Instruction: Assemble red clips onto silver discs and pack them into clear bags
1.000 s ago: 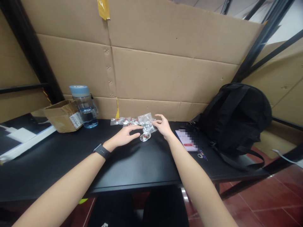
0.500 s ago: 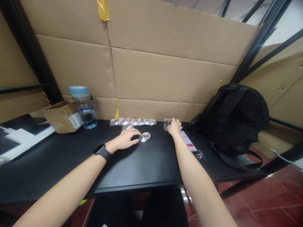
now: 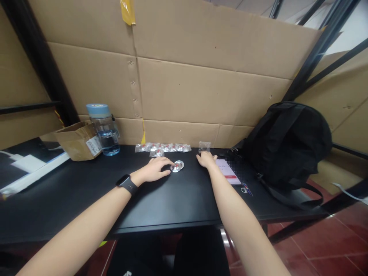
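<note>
Two overlapping round silver badge-like discs, one with red print, lie on the black table in front of me. My left hand, with a dark watch on the wrist, rests beside them with fingers stretched out; its index fingertip reaches the discs' left edge. At the back right, a small stack of clear plastic bags lies flat. My right hand is just in front of the bags, its outer fingers apart; whether its fingertips touch the bags cannot be made out. Several similar discs in clear bags form a row along the back.
A phone with a lit screen and a keyring lie right of my right hand. Farther right stands a black backpack. On the left are a water bottle and a cardboard box. A cardboard wall closes the back.
My right hand has drawn back slightly towards me from the plastic bags, and its fingers have spread. My left hand stays beside the discs. The view has shifted slightly.
</note>
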Demonstrator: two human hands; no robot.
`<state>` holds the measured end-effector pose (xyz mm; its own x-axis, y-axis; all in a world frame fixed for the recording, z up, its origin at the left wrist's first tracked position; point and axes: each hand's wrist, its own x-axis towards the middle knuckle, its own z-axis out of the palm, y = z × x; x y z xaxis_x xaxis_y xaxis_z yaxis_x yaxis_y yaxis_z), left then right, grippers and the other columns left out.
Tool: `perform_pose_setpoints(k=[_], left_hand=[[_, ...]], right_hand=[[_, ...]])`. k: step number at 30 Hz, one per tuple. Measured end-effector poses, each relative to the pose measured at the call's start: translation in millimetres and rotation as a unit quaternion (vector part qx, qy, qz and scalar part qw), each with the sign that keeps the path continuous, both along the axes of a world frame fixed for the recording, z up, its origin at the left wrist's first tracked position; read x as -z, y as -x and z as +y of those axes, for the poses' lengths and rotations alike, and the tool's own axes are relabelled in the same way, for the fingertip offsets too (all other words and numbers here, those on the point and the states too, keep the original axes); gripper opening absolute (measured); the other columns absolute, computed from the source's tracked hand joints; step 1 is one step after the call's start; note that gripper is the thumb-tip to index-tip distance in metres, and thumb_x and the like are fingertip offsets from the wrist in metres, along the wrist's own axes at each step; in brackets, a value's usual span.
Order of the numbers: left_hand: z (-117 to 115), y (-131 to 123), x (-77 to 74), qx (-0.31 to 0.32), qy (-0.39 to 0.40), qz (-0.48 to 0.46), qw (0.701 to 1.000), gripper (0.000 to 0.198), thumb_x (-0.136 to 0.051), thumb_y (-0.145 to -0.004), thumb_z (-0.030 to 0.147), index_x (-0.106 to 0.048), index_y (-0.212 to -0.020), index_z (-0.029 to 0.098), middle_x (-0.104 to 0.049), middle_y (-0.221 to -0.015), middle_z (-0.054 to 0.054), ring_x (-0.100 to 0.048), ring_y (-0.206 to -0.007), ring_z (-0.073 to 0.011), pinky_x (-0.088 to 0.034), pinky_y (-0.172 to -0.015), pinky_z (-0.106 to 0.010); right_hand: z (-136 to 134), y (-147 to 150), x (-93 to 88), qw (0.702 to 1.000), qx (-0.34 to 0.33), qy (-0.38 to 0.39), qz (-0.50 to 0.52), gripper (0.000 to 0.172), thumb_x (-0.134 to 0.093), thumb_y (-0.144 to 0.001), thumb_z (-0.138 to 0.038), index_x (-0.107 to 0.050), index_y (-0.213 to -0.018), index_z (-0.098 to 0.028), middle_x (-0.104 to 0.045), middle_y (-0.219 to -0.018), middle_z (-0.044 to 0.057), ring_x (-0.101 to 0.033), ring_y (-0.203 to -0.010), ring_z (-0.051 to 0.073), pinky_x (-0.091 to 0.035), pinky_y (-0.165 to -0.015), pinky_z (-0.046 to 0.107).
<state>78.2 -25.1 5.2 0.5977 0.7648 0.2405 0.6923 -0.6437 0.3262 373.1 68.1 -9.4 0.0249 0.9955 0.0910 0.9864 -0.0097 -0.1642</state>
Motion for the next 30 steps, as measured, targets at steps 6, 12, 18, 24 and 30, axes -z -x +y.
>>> perform_pose_setpoints(k=[6, 12, 18, 24, 30], left_hand=[[0.8, -1.1, 3.3, 0.011, -0.007, 0.005, 1.000, 0.037, -0.058, -0.096, 0.034, -0.063, -0.131, 0.028, -0.065, -0.134, -0.006, -0.057, -0.126, -0.0267, -0.041, -0.110, -0.043], [1.4, -0.2, 3.9, 0.009, -0.002, 0.009, 1.000, 0.039, -0.058, -0.096, 0.035, -0.062, -0.135, 0.030, -0.065, -0.136, -0.005, -0.057, -0.127, -0.0269, -0.040, -0.111, -0.044], [4.1, 2.2, 8.1, 0.003, -0.001, 0.005, 1.000, 0.039, -0.058, -0.095, 0.035, -0.063, -0.134, 0.032, -0.066, -0.136, -0.003, -0.057, -0.127, -0.0267, -0.039, -0.111, -0.042], [5.8, 3.3, 6.9, -0.071, -0.011, 0.024, 0.997, 0.029, -0.058, -0.093, 0.038, -0.070, -0.118, 0.030, -0.071, -0.124, -0.004, -0.060, -0.121, -0.0284, -0.042, -0.106, -0.045], [6.6, 4.9, 5.3, -0.110, -0.016, 0.045, 0.993, 0.025, -0.057, -0.091, 0.038, -0.072, -0.109, 0.031, -0.072, -0.120, -0.004, -0.060, -0.120, -0.0297, -0.041, -0.103, -0.048]], right_hand=[[6.4, -2.7, 8.4, 0.999, -0.022, -0.016, 0.024, 0.043, -0.039, -0.102, -0.038, -0.055, -0.140, -0.025, -0.047, -0.155, 0.013, -0.039, -0.143, 0.034, -0.031, -0.107, 0.068], [1.2, 1.9, 1.1, 0.993, -0.045, -0.081, 0.072, 0.034, -0.050, -0.097, -0.029, -0.063, -0.129, -0.025, -0.056, -0.145, 0.013, -0.045, -0.138, 0.034, -0.035, -0.107, 0.062], [-21.2, 34.6, -12.7, 0.908, -0.363, -0.043, 0.205, 0.044, -0.079, -0.079, -0.037, -0.071, -0.120, -0.024, -0.069, -0.128, 0.008, -0.063, -0.116, 0.025, -0.046, -0.101, 0.039], [-39.6, 63.1, -14.0, 0.921, -0.366, 0.004, 0.135, 0.036, -0.082, -0.076, -0.045, -0.076, -0.108, -0.030, -0.076, -0.113, 0.002, -0.068, -0.109, 0.027, -0.041, -0.099, 0.041], [-42.6, 63.6, -15.4, 0.925, -0.364, 0.022, 0.107, 0.044, -0.084, -0.073, -0.047, -0.074, -0.114, -0.034, -0.076, -0.115, 0.001, -0.067, -0.112, 0.028, -0.036, -0.101, 0.043]])
